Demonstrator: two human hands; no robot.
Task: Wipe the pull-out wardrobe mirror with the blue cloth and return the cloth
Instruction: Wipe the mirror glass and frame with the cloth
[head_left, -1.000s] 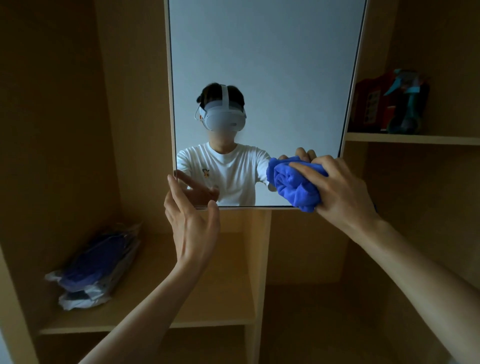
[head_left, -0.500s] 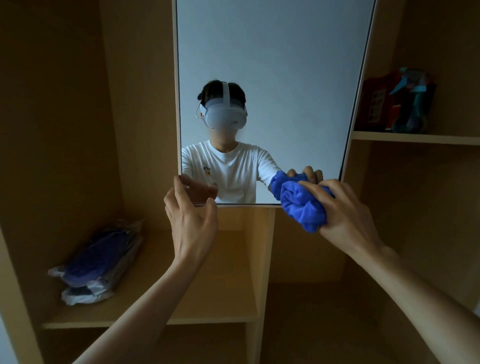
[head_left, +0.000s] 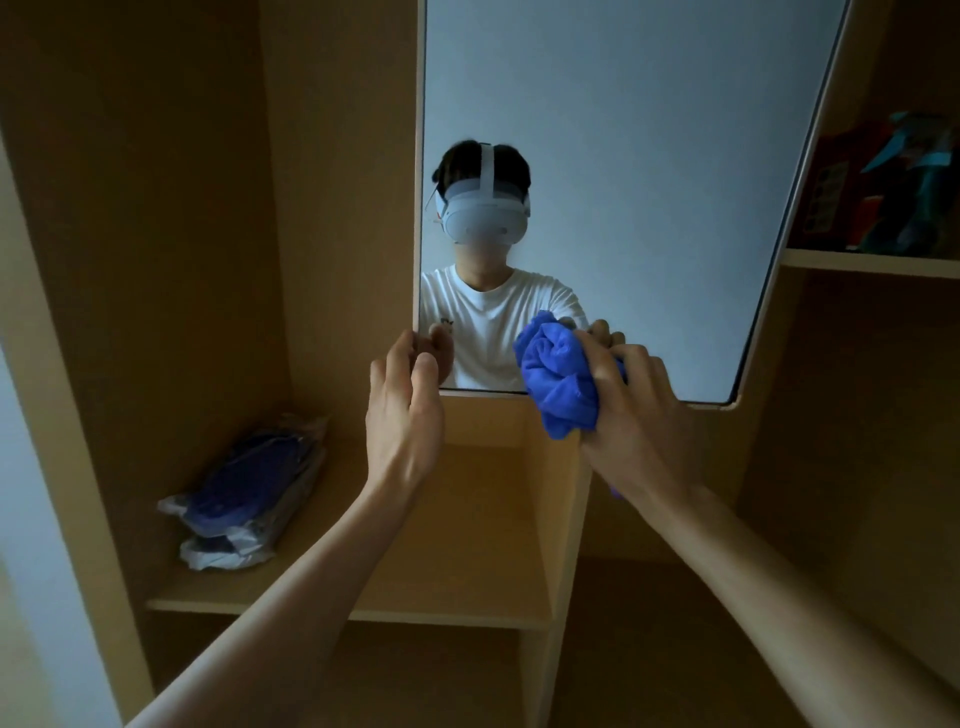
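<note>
The pull-out mirror (head_left: 649, 156) stands upright in the middle of the wardrobe, its lower edge at about hand height. My right hand (head_left: 631, 415) is shut on the bunched blue cloth (head_left: 558, 376), which presses against the mirror's bottom edge near the middle. My left hand (head_left: 405, 410) is at the mirror's lower left corner with fingers upright and apart; whether it touches the frame I cannot tell. A person in a white shirt with a headset shows in the mirror.
A wooden shelf (head_left: 467, 545) lies below the mirror, carrying a plastic-wrapped blue bundle (head_left: 249, 499) at the left. A vertical divider (head_left: 556, 519) stands under the mirror. On the upper right shelf (head_left: 872, 262) sit red and teal items (head_left: 893, 192).
My right hand has slid the cloth leftward along the mirror's lower edge. The view has shifted closer and to the left. My left hand stays at the lower left corner.
</note>
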